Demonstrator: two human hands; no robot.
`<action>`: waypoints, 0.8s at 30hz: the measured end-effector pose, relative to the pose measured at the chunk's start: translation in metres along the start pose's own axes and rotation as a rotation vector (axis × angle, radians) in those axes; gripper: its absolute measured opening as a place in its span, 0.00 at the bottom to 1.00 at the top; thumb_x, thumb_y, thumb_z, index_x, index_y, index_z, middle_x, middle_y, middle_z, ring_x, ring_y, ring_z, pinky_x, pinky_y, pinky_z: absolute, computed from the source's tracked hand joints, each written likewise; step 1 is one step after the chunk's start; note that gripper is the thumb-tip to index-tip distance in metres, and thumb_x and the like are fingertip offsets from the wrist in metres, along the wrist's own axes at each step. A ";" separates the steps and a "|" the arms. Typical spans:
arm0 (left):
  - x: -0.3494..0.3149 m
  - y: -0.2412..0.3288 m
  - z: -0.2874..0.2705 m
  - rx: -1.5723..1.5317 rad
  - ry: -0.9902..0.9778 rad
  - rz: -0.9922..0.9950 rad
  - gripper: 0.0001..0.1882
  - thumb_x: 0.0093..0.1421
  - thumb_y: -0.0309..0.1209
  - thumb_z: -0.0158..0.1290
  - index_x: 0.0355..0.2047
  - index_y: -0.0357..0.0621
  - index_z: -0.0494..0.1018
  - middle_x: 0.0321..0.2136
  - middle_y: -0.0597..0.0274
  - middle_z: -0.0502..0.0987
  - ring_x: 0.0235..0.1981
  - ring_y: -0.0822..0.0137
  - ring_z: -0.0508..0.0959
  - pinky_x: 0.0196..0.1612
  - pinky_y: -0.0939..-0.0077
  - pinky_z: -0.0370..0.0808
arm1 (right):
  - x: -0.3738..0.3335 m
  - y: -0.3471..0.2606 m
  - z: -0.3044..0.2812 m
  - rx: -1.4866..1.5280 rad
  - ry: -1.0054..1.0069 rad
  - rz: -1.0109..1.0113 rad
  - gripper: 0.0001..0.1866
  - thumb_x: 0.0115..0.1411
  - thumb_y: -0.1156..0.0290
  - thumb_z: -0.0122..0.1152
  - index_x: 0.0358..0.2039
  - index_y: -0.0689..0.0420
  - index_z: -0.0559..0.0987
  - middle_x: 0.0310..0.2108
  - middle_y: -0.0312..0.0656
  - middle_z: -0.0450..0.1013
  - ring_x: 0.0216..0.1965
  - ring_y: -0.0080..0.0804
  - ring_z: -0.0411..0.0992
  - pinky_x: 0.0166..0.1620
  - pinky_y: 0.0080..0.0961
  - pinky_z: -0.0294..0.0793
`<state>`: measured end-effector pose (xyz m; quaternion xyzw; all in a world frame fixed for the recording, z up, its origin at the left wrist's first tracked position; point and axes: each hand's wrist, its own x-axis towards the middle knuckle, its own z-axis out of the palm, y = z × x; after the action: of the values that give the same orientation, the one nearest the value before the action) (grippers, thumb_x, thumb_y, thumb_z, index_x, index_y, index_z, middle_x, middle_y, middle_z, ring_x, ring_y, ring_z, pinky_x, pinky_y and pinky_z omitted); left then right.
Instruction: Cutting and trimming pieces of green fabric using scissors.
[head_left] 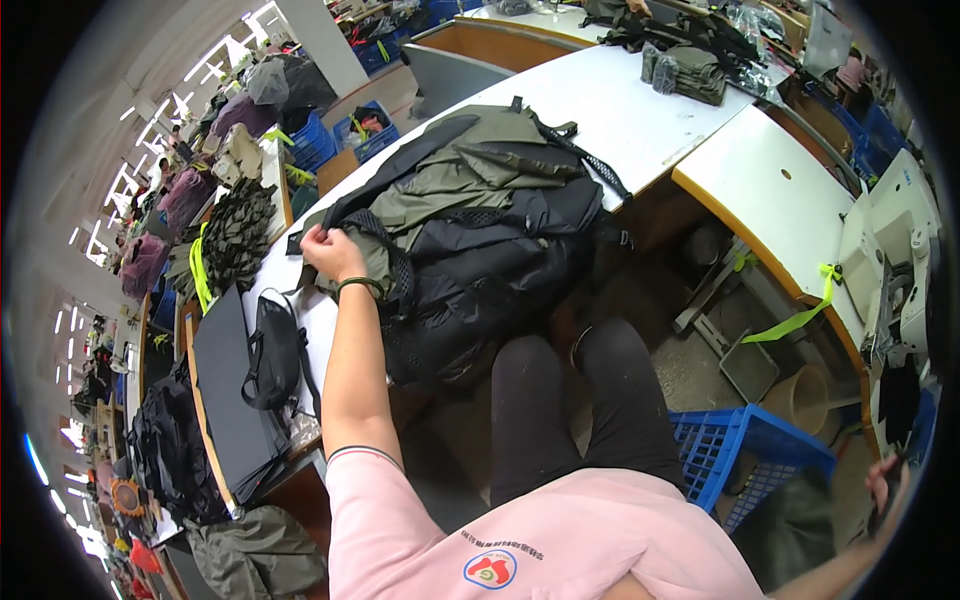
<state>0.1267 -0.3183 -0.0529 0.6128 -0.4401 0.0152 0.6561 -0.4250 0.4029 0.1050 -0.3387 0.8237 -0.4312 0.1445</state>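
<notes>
A large olive-and-black backpack (480,215) lies across the white table in front of me, its straps and mesh panels loose and its black lower side hanging over the near edge. My left hand (335,254) is closed on the backpack's far-left end, fingers pinched round black fabric or strap there. My right hand (879,488) is far out at the right rim, low beside the sewing machine side. Its fingers look curled round something dark, too dim and distorted to name. A black pouch with a strap (273,350) lies left of my left forearm.
Dark flat sheets (225,385) are stacked at the left. Olive bundles (690,75) sit on the far table (610,110). A white sewing machine (895,240) stands on the right-hand table (765,190), with a blue crate (715,455) below beside my legs.
</notes>
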 end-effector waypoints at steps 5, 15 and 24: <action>-0.059 0.078 0.065 -0.569 -0.828 -0.434 0.16 0.58 0.27 0.56 0.46 0.40 0.69 0.32 0.60 0.75 0.28 0.68 0.78 0.31 0.77 0.75 | 0.111 -0.005 0.187 0.829 -0.040 0.399 0.05 0.54 0.76 0.61 0.29 0.56 0.73 0.24 0.37 0.68 0.25 0.25 0.70 0.31 0.25 0.73; -0.103 0.084 0.176 -0.482 -0.744 -0.921 0.25 0.59 0.25 0.57 0.54 0.36 0.61 0.32 0.51 0.76 0.18 0.60 0.79 0.16 0.69 0.74 | 0.091 -0.015 0.406 0.634 -0.953 0.198 0.10 0.54 0.79 0.68 0.33 0.61 0.73 0.27 0.36 0.72 0.28 0.21 0.73 0.34 0.20 0.74; -0.020 0.230 0.103 -0.750 -0.784 -0.033 0.14 0.54 0.16 0.42 0.30 0.39 0.78 0.23 0.64 0.77 0.19 0.74 0.73 0.24 0.81 0.71 | 0.102 0.004 0.396 0.614 -0.913 0.151 0.12 0.54 0.76 0.70 0.33 0.60 0.74 0.28 0.34 0.72 0.30 0.18 0.72 0.36 0.18 0.73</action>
<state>-0.0716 -0.3349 0.1029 0.3032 -0.6174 -0.3832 0.6165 -0.2914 0.0920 -0.1246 -0.3736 0.5360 -0.4495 0.6092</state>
